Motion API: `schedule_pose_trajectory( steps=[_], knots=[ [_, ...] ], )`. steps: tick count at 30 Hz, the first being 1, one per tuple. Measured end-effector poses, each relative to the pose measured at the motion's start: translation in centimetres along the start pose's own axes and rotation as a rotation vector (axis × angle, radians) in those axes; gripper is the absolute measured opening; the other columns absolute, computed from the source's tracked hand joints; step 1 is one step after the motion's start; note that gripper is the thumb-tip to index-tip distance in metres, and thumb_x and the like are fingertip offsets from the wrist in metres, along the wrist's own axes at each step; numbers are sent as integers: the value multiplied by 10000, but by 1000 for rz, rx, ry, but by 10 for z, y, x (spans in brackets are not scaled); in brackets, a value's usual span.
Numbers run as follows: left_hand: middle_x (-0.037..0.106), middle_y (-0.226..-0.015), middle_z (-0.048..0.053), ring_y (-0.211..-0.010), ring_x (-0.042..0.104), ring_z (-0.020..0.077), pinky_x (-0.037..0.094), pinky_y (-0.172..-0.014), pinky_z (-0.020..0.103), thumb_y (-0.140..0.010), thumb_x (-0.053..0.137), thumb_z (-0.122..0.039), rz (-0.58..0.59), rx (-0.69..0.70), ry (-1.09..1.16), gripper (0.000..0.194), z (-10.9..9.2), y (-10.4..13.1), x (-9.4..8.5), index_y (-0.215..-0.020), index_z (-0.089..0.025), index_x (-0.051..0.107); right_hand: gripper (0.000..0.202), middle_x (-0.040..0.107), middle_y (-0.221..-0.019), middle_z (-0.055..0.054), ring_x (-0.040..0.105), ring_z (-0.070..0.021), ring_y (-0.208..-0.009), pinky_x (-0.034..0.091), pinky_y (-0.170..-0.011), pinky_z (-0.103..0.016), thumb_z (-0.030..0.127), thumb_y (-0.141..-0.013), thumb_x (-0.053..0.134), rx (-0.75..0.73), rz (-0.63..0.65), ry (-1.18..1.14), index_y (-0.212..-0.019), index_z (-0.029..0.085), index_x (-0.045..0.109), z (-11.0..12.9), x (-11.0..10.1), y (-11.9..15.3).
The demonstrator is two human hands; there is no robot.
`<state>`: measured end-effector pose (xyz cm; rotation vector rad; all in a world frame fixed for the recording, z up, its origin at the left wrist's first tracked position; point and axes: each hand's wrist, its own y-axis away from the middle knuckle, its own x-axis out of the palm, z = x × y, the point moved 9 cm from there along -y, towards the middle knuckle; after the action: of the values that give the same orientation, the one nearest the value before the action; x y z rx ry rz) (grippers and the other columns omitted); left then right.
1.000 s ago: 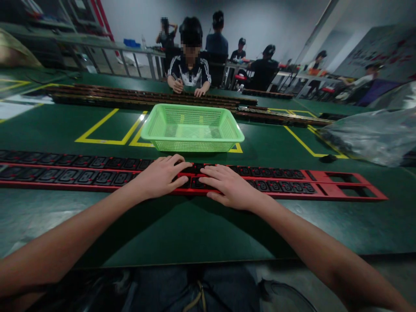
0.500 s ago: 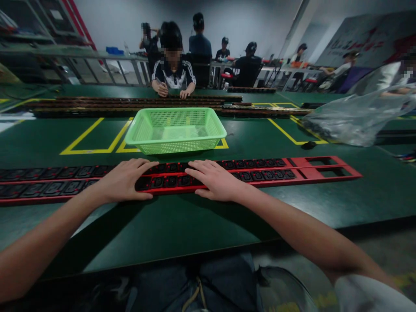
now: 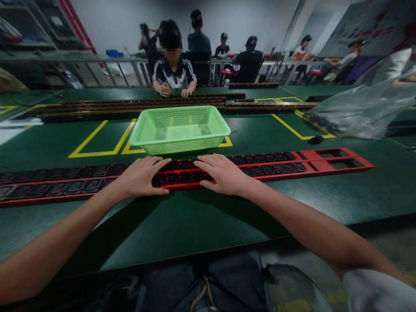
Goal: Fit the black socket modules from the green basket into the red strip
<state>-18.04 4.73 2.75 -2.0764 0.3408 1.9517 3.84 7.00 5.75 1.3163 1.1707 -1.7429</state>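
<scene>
Two long red strips set with rows of black sockets, like power strips (image 3: 276, 162), lie side by side across the green table. My left hand (image 3: 139, 177) spans both strips, with its thumb along the near edge and its fingers over the far edge. A short way to the right, my right hand (image 3: 224, 174) grips across the same pair, its thumb on the near side. A few sockets show between the two hands; those under the palms are hidden. At the right, the strips' ends have bare rectangular openings.
A light green basket (image 3: 182, 143) stands just behind the strips. Farther back lie stacked long dark strips (image 3: 130, 106), with a seated co-worker (image 3: 173, 69) behind them. A clear plastic bag (image 3: 360, 115) and a small dark piece (image 3: 316, 139) are at the right. Yellow tape marks the table.
My left hand has shifted right along the strips, narrowing the space between my hands. The whole view has turned slightly; the strips appear a little farther right.
</scene>
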Motion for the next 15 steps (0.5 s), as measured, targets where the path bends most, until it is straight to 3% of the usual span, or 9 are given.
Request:
schedule_pose_trajectory(
  steps=[9,15],
  knots=[
    [628,-1537,276,-1375,620,476,500,-1137,612,-858,714,-779,21,-29,-8,1106,-25,-34,3,-1694,-108,442,500,594,-1639,-237,594,-393,-1491,499,-1221,-620,353,-1076,656,31,38,24,-1513,111,653,-7,7,1],
    [625,-1551,277,-1388,617,470,482,-1181,619,-884,708,-769,-63,-33,-16,1050,-37,-31,2,-1665,-103,483,463,596,-1637,-236,547,-401,-1545,446,-1276,-652,343,-1064,668,12,45,54,-1469,118,684,-4,11,1]
  ],
)
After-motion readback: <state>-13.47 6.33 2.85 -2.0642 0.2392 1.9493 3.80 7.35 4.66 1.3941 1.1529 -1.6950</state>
